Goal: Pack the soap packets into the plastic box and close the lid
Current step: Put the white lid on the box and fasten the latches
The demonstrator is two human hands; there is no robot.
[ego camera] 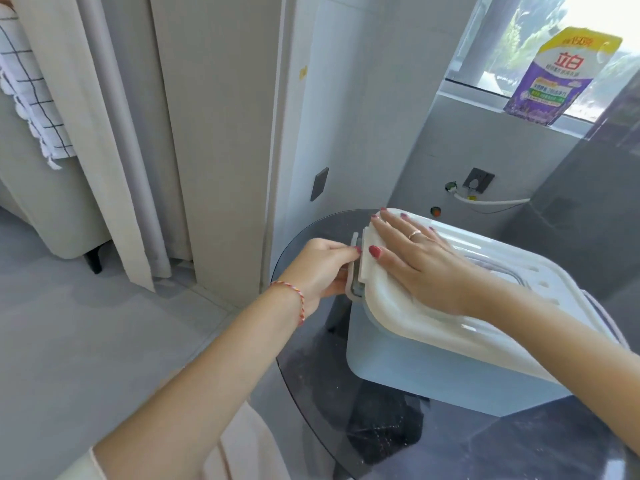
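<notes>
Under the flat, open right hand (420,263) lies the white lid (460,306), its long axis running away rightward. Just left, the left hand (320,271) pinches the end latch (355,271), nearer it.

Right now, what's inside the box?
Cannot be seen: the white lid covers the plastic box, whose walls aren't see-through. The right hand lies flat on the lid; the left hand grips its latch.

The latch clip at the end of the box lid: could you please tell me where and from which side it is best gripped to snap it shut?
Grip the latch clip by its free outer edge, coming from the left end of the plastic box, as the left hand does. It hinges off the lid and stands out sideways, so that edge is exposed; the right hand steadies the lid.
</notes>
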